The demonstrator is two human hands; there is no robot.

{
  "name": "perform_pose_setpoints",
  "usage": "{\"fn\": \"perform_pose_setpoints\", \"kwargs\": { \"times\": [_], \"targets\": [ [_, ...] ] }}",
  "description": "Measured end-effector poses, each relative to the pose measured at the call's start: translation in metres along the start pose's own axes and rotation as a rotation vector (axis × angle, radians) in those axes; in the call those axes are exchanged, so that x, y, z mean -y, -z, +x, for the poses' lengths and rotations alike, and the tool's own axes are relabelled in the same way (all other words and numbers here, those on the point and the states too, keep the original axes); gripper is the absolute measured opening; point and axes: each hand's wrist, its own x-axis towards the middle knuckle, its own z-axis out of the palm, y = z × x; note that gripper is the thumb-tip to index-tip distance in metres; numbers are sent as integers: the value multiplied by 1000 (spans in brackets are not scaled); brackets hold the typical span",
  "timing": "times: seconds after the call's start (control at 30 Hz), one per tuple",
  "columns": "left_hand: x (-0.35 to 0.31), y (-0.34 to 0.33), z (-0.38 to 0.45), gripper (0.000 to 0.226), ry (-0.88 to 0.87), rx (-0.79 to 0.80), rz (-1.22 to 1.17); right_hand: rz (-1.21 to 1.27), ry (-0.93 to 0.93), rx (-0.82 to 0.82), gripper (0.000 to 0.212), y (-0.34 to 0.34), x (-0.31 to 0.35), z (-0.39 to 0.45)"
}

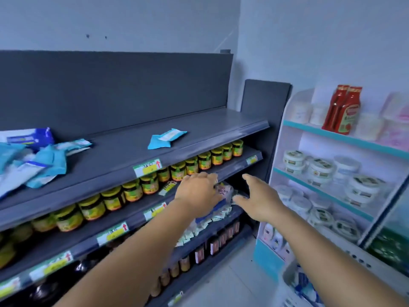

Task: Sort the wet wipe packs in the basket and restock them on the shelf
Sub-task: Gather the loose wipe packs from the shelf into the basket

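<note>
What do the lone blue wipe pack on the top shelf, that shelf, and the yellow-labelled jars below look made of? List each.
Blue wipe pack: soft plastic film, slightly glossy; it lies limp with crimped ends.
Top shelf: probably painted metal, matte grey; thin, flat board with a clear glossy price strip along its front.
Jars: likely glass with dark lids; contents show through, though blur leaves plastic possible.

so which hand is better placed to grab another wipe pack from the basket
Right. The basket sits low at the bottom right, below the right hand, which is open. The left hand reaches into the third shelf on the far side and seems to hold a pack.
</note>
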Motion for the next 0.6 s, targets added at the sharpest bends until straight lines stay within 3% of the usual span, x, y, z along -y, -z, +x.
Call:
{"fn": "perform_pose_setpoints", "kwargs": {
  "times": [0.27, 0.6],
  "targets": [
    [127, 55, -3, 55, 110, -141, 28, 1, 106, -50, 71, -7, 130, 59],
    [271, 74, -23, 64, 368, -165, 90, -45, 204, -2, 67, -45, 236, 126]
  ]
}}
